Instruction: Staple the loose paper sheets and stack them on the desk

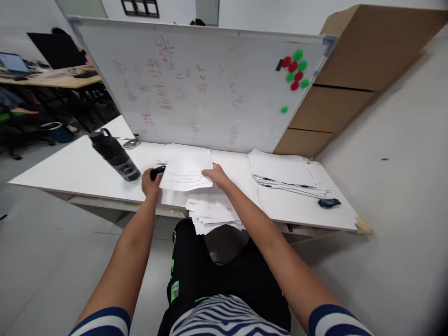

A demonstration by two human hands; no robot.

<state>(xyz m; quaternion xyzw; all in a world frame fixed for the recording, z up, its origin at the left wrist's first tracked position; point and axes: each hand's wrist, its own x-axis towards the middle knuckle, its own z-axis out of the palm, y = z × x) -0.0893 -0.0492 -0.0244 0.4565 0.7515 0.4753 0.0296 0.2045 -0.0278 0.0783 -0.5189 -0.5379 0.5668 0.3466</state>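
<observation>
My left hand [151,185] is closed around a small black stapler-like tool [157,172], whose exact kind is hard to make out. It is just off the left edge of some white printed paper [187,171]. The right edge of that paper is pinched between the thumb and fingers of my right hand [216,176]. Several lines of print show near its lower side. Below it, a loose stack of white sheets [213,212] hangs over the front edge of the white table [84,161], above my lap.
Left of my hands a dark bottle [115,156] leans in view. More papers [283,170] with dark strips lie at the right, beside a small dark blue item [329,203]. A whiteboard [210,102] stands along the back, and cardboard boxes [329,107] are stacked behind it.
</observation>
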